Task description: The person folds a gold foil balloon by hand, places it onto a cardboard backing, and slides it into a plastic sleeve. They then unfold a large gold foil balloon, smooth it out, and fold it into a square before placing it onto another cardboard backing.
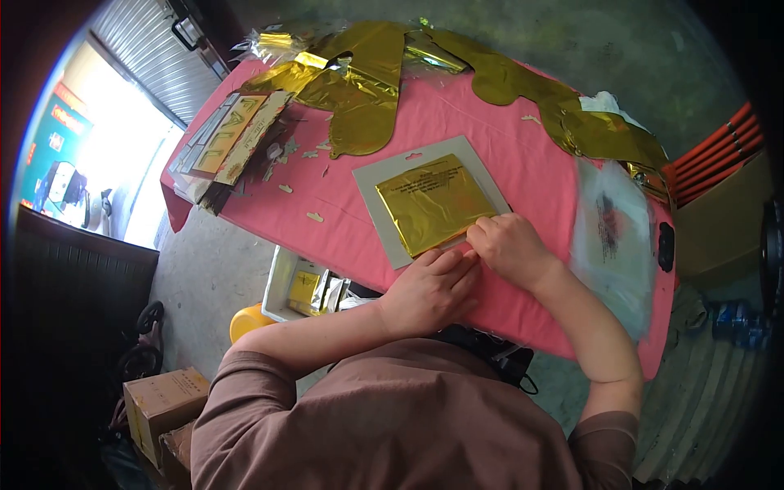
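Note:
A folded gold foil sheet (437,204) with small dark print lies on a grey card (371,181) that has a hang slot. The card rests tilted on the pink-covered table (327,233). My left hand (429,294) lies at the card's near edge, its fingers bent close together by the foil's lower edge. My right hand (510,249) is closed in a pinch at the foil's near right corner. Whatever is between its fingertips is too small to make out. The two hands nearly touch.
Large gold foil shapes (367,106) lie along the far edge. A box of printed cards (237,143) stands at the left, near small paper scraps (314,217). Clear plastic bags (612,245) lie at the right. A white bin (282,282) stands below the near edge.

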The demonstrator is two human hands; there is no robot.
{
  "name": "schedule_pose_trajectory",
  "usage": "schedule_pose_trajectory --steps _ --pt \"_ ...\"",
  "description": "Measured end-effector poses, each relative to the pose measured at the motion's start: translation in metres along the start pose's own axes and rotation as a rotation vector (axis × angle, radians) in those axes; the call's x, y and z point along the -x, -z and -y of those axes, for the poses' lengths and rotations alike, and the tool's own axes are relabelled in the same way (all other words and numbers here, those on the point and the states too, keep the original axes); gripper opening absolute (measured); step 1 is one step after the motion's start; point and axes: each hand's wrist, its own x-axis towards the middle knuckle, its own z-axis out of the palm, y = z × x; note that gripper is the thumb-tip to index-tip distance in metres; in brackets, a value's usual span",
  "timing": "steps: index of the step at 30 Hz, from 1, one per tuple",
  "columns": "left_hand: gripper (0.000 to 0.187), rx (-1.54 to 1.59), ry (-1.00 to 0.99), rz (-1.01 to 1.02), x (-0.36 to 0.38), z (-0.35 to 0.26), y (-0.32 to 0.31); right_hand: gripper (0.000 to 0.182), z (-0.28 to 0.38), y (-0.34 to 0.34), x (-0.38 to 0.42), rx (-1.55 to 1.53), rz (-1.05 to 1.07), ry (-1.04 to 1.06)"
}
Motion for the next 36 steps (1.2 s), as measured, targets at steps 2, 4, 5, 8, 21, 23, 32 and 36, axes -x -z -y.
schedule_pose_trajectory --steps 2,4,5,8,21,23,32,36 --pt "0.048 -0.011 0.017 -0.007 0.0 -0.002 0.001 0.015 -0.001 -0.006 0.004 -0.043 -0.055 -0.038" --pt "0.047 -0.013 0.026 -0.015 -0.001 -0.006 0.001 0.014 0.001 -0.007 0.009 -0.111 -0.092 -0.078" --pt "0.046 -0.03 0.04 -0.039 -0.001 -0.009 0.003 0.013 0.003 -0.007 0.012 -0.184 -0.129 -0.114" --pt "0.043 -0.036 0.032 -0.053 0.002 -0.009 0.005 0.009 0.006 0.003 0.019 -0.293 -0.152 -0.156" --pt "0.039 -0.152 0.076 0.033 0.034 -0.008 0.031 0.016 0.016 0.006 0.02 -0.317 -0.224 -0.175" --pt "0.041 -0.159 0.087 0.021 0.038 -0.008 0.029 0.01 0.02 0.004 0.013 -0.3 -0.231 -0.175" --pt "0.046 -0.153 0.085 -0.068 0.05 -0.001 0.017 0.022 0.033 0.002 -0.015 -0.1 -0.092 -0.027" --pt "0.043 -0.129 0.071 -0.105 0.048 0.0 0.019 0.02 0.035 -0.004 -0.018 -0.064 -0.06 -0.017"
